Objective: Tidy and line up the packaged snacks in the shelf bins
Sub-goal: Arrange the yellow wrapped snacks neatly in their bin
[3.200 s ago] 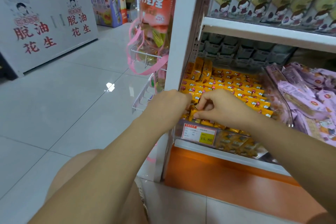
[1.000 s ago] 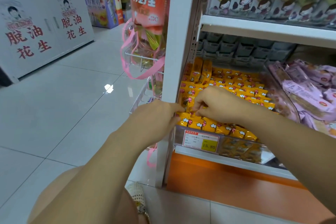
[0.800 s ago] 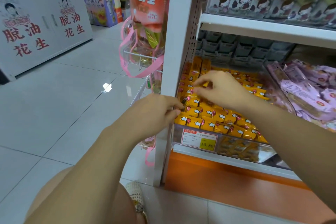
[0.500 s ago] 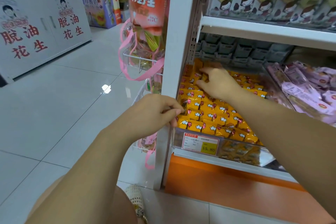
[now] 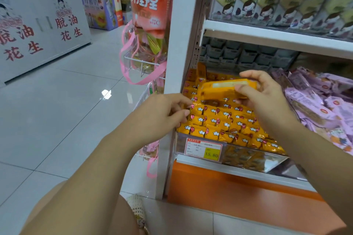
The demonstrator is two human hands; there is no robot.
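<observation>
An orange packet (image 5: pixel 219 87) is up in the air above the back half of its bin, clear of the rows of orange packets (image 5: pixel 219 118) lying beneath it. Its long axis runs roughly side to side across the bin, the right end a little higher. The right hand (image 5: pixel 263 95) has it by that right end, thumb on the near face and curled fingers over the top and far side, so most of the packet sticks out leftward from the hand, toward the shelf's white upright (image 5: pixel 179 44).

That lie is likely what the coming move turns on. The rows below stand with their printed faces forward and packed edge to edge, and a darker gap shows in the row just under the held packet. My guess is that it goes down there, which means lowering it and bringing it square with its neighbours.

The left hand (image 5: pixel 162 112) is nearer the front left corner. Its fingers are curled, with the tips against the leftmost column of packets. Whether it pinches one or only steadies the column I cannot tell.

The bin (image 5: pixel 248 156) has a clear front wall bearing a price tag (image 5: pixel 203 148). Purple packets (image 5: pixel 315 101) fill the neighbouring bin to the right, less neatly.
</observation>
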